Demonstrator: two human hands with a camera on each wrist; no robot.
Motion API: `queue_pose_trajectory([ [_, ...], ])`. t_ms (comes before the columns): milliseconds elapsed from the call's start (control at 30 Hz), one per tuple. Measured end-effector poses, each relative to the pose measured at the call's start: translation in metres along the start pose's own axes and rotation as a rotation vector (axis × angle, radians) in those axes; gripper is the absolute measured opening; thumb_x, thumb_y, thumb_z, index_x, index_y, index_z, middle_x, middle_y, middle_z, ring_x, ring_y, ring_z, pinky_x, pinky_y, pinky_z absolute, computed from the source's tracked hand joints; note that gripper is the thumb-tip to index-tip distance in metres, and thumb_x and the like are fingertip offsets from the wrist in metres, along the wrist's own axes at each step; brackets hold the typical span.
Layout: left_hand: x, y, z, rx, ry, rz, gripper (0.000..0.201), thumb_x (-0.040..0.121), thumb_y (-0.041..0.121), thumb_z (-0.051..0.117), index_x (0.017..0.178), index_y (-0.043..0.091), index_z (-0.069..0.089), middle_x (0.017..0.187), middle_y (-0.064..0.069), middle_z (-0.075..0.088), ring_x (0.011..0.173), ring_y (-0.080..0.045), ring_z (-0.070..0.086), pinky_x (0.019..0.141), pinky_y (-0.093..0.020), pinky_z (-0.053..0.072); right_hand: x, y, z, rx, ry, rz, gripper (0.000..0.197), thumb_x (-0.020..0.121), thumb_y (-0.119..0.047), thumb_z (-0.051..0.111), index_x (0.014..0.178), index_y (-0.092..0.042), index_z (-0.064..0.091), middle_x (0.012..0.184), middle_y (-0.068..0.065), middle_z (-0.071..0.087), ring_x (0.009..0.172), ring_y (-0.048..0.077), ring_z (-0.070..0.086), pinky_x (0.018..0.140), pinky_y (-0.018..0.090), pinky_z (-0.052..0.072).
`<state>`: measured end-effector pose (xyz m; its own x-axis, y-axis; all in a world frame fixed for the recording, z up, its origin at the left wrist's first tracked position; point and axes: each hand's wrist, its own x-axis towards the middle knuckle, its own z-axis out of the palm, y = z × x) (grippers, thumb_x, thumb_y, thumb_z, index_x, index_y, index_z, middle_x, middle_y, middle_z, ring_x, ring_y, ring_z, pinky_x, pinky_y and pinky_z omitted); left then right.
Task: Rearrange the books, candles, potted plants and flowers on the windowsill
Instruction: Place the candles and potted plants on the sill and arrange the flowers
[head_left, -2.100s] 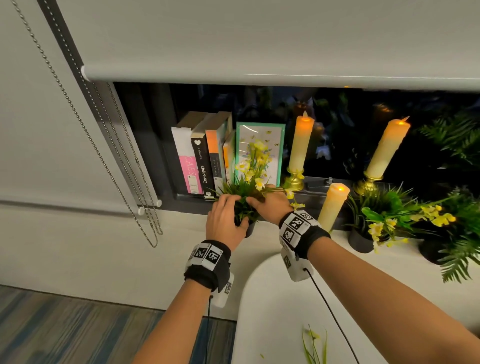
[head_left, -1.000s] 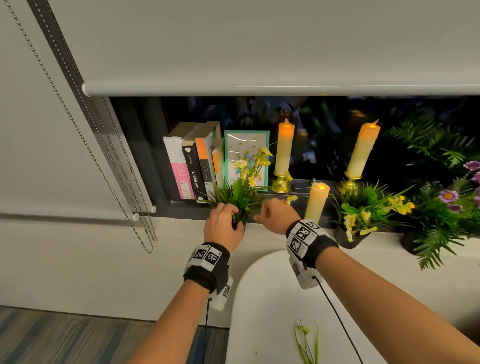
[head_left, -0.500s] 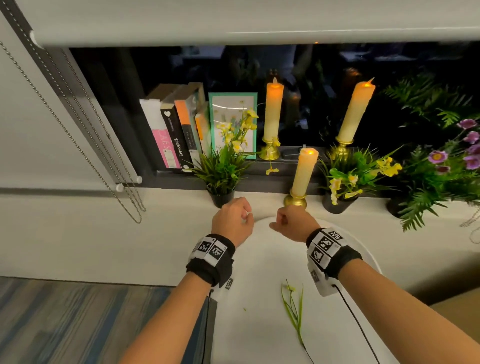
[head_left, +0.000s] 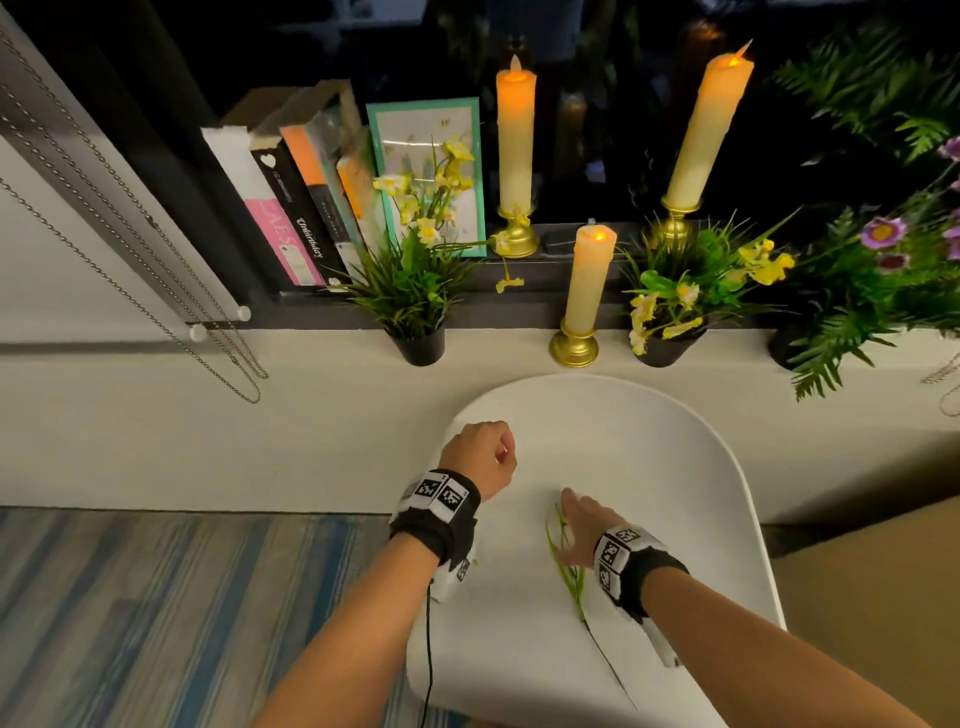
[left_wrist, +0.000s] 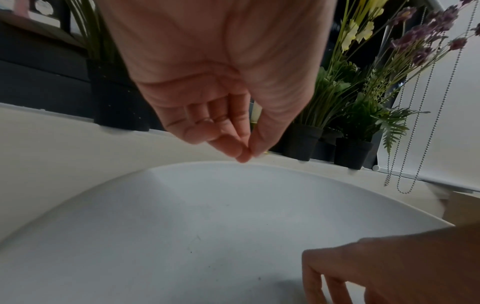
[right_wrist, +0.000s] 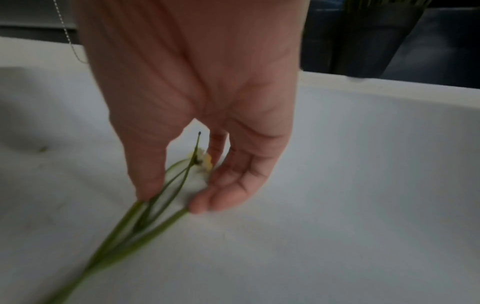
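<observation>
**Picking up the loose flower stem**

Step in hand, as I read it: get the loose flower stem (head_left: 569, 566) off the white surface (head_left: 675, 467) and into one of the pots on the windowsill (head_left: 322, 345).

How I'd do it:
- Pinch low on the bundled stalks, not at the bloom. The stalks are thin and look like they'd splay.
- Lift straight up before swinging toward the sill. The short candle (head_left: 584, 291) stands at the sill's front edge between the two yellow-flowered pots, so I'd stay well clear of it.
- Nearest candidate is the left pot (head_left: 418, 345), in front of the books (head_left: 291, 208). Feed the stem in between the grass blades.

Hands:
- Right hand (head_left: 582, 530) is down on the stem, fingers loosely spread. In the right wrist view the thumb (right_wrist: 148, 179) touches the stalks on one side and the fingertips (right_wrist: 207, 203) meet the surface beside them on the other. The stem lies flat on the surface; no closed grip on it yet.
- Left hand (head_left: 480, 457) hovers over the far left part of the surface, fingers curled in, thumb tip against fingertip. Nothing in it that I can make out.
</observation>
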<state>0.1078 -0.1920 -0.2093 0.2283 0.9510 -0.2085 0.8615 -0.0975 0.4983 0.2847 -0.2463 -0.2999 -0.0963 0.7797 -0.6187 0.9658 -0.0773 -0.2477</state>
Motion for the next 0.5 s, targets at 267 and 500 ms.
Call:
queue_pose_trajectory([
  [267, 0.008, 0.011, 0.007, -0.051, -0.022, -0.001, 0.008, 0.082, 0.018, 0.057, 0.086, 0.022, 0.062, 0.089, 0.001, 0.068, 0.077, -0.022, 0.063, 0.073, -0.031, 0.053, 0.0, 0.009, -0.011, 0.045, 0.046, -0.088, 0.008, 0.08, -0.014, 0.051, 0.082, -0.02, 0.046, 0.087, 0.004, 0.053, 0.08, 0.029, 0.06, 0.063, 0.027, 0.041],
  [500, 0.0, 0.025, -0.005, -0.246, -0.061, 0.127, 0.011, 0.081, 0.035, 0.066, 0.085, 0.024, 0.065, 0.08, 0.01, 0.064, 0.066, -0.011, 0.058, 0.07, -0.032, 0.055, -0.054, -0.005, -0.117, 0.209, 0.302, -0.372, 0.011, 0.075, -0.01, 0.056, 0.083, -0.016, 0.058, 0.078, -0.002, 0.063, 0.075, 0.022, 0.06, 0.068, 0.03, 0.047],
])
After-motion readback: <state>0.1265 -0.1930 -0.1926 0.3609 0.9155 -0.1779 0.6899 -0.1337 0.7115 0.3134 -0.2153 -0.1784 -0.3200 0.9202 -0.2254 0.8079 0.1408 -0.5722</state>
